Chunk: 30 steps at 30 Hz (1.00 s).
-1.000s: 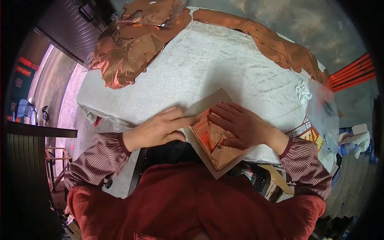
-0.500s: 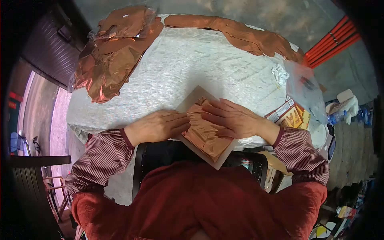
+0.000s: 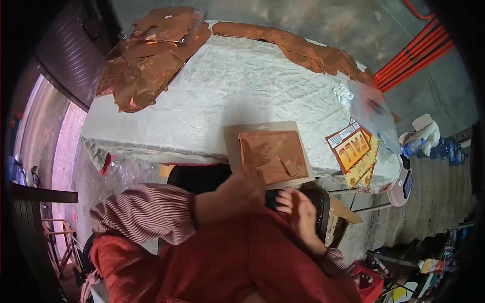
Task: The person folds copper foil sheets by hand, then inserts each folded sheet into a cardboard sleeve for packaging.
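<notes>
A folded copper-coloured foil piece (image 3: 278, 154) lies on a flat backing card (image 3: 233, 151) with a hanging slot, at the table's near edge. My left hand (image 3: 241, 191) is at the card's lower left corner, blurred, and its fingers cannot be made out clearly. Below the card's lower right side, off the table, my right hand (image 3: 299, 209) is raised with its fingers apart and nothing in it.
On the white-covered table (image 3: 202, 101), copper foil pieces (image 3: 146, 76) lie at the far left and a long foil strip (image 3: 308, 50) along the far edge. Printed "FALL" cards (image 3: 353, 151) and a clear plastic bag (image 3: 374, 111) are at the right.
Both hands have left the foil's top and moved down towards my body. The card has turned from a diamond position to nearly square with the table edge.
</notes>
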Available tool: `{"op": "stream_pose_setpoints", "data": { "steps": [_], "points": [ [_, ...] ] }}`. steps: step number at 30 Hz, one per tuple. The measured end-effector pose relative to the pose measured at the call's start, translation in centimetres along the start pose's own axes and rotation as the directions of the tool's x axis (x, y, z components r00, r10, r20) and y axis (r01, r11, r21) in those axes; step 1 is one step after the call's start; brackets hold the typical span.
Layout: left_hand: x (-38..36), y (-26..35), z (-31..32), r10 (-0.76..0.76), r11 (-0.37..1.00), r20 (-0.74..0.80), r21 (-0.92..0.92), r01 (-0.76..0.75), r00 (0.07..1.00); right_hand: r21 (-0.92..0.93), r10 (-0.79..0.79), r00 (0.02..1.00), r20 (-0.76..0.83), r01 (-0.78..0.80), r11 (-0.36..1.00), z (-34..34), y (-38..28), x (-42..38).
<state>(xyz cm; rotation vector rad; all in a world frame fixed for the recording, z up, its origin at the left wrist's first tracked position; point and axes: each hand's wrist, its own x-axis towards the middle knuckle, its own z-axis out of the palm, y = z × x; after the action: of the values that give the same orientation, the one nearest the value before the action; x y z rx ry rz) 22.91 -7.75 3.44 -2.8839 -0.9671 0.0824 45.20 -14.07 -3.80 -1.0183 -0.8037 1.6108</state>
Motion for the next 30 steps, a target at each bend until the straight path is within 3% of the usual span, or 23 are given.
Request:
{"op": "stream_pose_setpoints", "data": {
  "steps": [1,3,4,6,7,9,10,12,14,15,17,18,19,20,21,22,25,28,29,30],
  "points": [
    [0.4,1.1,0.3,-0.002,1.0,-0.002,0.006,0.002,1.0,0.001,-0.005,1.0,0.004,0.005,1.0,0.9,0.9,0.7],
    [1.0,3.1,1.8,-0.073,0.973,-0.202,0.201,0.114,0.977,0.454,0.161,0.985,-0.053,-0.12,0.883,2.1,2.4,2.8],
    [1.2,4.0,1.9,-0.078,0.97,-0.205,0.209,0.121,0.976,0.453,0.156,0.987,-0.043,-0.12,0.884,3.3,1.7,3.3],
    [1.3,4.7,2.1,-0.09,0.976,-0.172,0.18,0.121,0.981,0.323,0.169,0.959,-0.227,-0.089,0.942,5.6,-0.2,4.0],
    [1.3,4.4,2.2,-0.1,0.974,-0.175,0.186,0.133,0.979,0.35,0.163,0.962,-0.219,-0.078,0.933,5.3,0.1,4.4],
    [0.9,3.6,2.5,-0.026,0.995,-0.241,-0.1,0.002,0.97,0.356,0.185,0.962,-0.199,-0.104,0.929,3.5,1.0,5.0],
    [0.5,2.8,2.0,-0.034,0.995,-0.245,-0.102,0.009,0.969,0.362,0.209,0.96,-0.187,-0.131,0.923,2.8,1.0,5.1],
    [-0.1,-0.5,-0.2,-0.21,0.828,-0.522,-0.545,-0.134,0.827,0.343,0.205,0.957,-0.207,-0.125,0.931,2.7,0.2,5.2],
    [0.0,-4.3,-1.0,-0.272,0.918,-0.675,-0.396,-0.027,0.686,0.143,0.031,0.973,-0.228,0.002,0.99,2.4,-0.5,5.5],
    [0.1,-5.8,-0.7,-0.286,0.918,-0.668,-0.396,-0.003,0.687,0.058,0.027,0.98,-0.196,-0.016,0.998,2.6,-1.4,5.5],
    [0.1,-8.3,0.0,-0.669,0.523,-0.298,-0.84,0.146,0.681,-0.024,-0.051,0.995,-0.08,0.049,0.999,3.5,-2.6,6.4],
    [-0.2,-9.3,-0.3,-0.684,0.522,-0.297,-0.837,0.163,0.667,-0.079,-0.062,0.998,-0.032,0.059,0.995,4.3,-3.4,7.0],
    [-0.4,-10.1,-1.0,-0.597,0.152,0.047,-0.974,0.17,0.801,-0.142,-0.078,0.997,0.015,0.079,0.987,5.0,-3.9,7.7],
    [-0.6,-10.7,-1.4,-0.35,-0.234,0.32,-0.94,0.248,0.881,-0.14,-0.073,0.997,0.028,0.077,0.987,5.8,-4.7,8.4],
    [-0.1,-10.4,0.8,-0.436,-0.251,0.228,-0.96,0.126,0.871,-0.221,-0.043,0.998,0.036,0.05,0.974,6.6,-5.6,9.0],
    [-0.1,-10.5,1.4,-0.443,-0.246,0.228,-0.961,0.127,0.867,-0.301,-0.015,0.999,0.038,0.026,0.953,7.0,-6.2,9.7],
    [0.2,-11.1,2.0,-0.533,-0.199,0.154,-0.979,0.053,0.832,-0.187,-0.01,1.0,0.025,0.015,0.982,6.1,-6.3,12.1],
    [0.6,-12.0,2.9,-0.55,-0.246,0.186,-0.968,0.054,0.815,-0.227,0.007,1.0,0.0,-0.007,0.974,8.3,-7.3,13.5],
    [0.3,-12.7,1.9,-0.54,-0.135,0.234,-0.972,0.192,0.808,-0.227,-0.018,1.0,0.024,0.023,0.974,7.2,-6.4,14.8],
    [0.3,-13.7,2.0,-0.554,-0.132,0.237,-0.972,0.196,0.798,-0.223,-0.013,0.999,0.041,0.022,0.975,6.9,-6.8,15.5]
  ]
}}
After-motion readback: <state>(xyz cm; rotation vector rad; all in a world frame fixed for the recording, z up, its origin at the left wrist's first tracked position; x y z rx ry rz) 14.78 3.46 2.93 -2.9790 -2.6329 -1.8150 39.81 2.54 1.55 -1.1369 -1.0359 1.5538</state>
